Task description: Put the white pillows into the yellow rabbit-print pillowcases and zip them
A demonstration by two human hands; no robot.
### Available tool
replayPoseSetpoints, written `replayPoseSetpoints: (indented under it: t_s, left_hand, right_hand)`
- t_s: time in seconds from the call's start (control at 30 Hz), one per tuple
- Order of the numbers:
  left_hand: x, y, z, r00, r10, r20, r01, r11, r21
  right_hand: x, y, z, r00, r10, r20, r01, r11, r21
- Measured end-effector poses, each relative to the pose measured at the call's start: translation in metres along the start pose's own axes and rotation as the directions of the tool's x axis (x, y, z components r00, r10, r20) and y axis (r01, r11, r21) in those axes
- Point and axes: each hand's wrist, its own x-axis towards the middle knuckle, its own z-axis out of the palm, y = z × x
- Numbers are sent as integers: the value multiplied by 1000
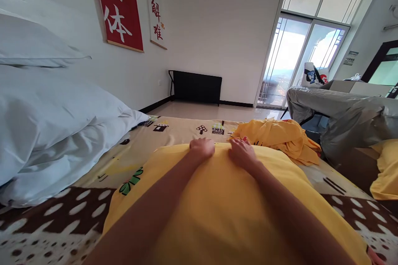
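Observation:
A plump yellow pillow (217,207) with a green leaf print at its left lies on the patterned bed sheet (177,126) right in front of me. Both my arms stretch over it. My left hand (202,148) is closed on its far edge, left of the middle. A short way to the right, my right hand (242,152) grips the same edge with curled fingers. The fingertips of both hands are hidden behind that edge. Just beyond my right hand lies a crumpled heap of yellow cloth (276,134).
White pillows (62,120) are piled at the left by the wall. At the right stand a plastic-covered piece of furniture (351,112) and more yellow cloth (387,169). A black folded table or panel (195,87) leans at the far wall, beside glass doors (298,58).

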Motion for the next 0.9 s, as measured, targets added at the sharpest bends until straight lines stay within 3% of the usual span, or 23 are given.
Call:
replayPoseSetpoints:
  t_s: [0.07, 0.13, 0.33, 0.47, 0.6, 0.7, 0.8, 0.9]
  left_hand:
    - [19, 13, 17, 999, -5, 42, 5, 1000, -7]
    - [26, 11, 34, 997, -8, 75, 10, 1000, -28]
    - [24, -18, 56, 997, 2, 83, 8, 992, -122]
    - [24, -16, 58, 998, 20, 67, -9, 988, -153]
    - [22, -9, 62, 999, 30, 29, -25, 988, -155]
    - [18, -8, 62, 999, 36, -14, -38, 988, -151]
    - [12, -11, 60, 998, 42, -54, -50, 987, -151]
    - [7, -14, 56, 995, 56, -84, -69, 985, -156]
  right_hand:
    - [19, -12, 22, 999, 1, 48, -3, 999, 44]
    - [29, 3, 41, 996, 12, 85, -19, 996, 86]
    - [31, 109, 66, 980, 105, 166, -133, 977, 168]
    - [15, 169, 81, 963, 200, 181, -234, 954, 188]
    - [-8, 204, 93, 951, 280, 131, -300, 938, 171]
    - [-21, 207, 90, 948, 312, 63, -318, 935, 156]
    - [-35, 186, 70, 948, 310, -67, -297, 943, 152]
    - [-61, 152, 47, 990, 78, -115, -55, 980, 189]
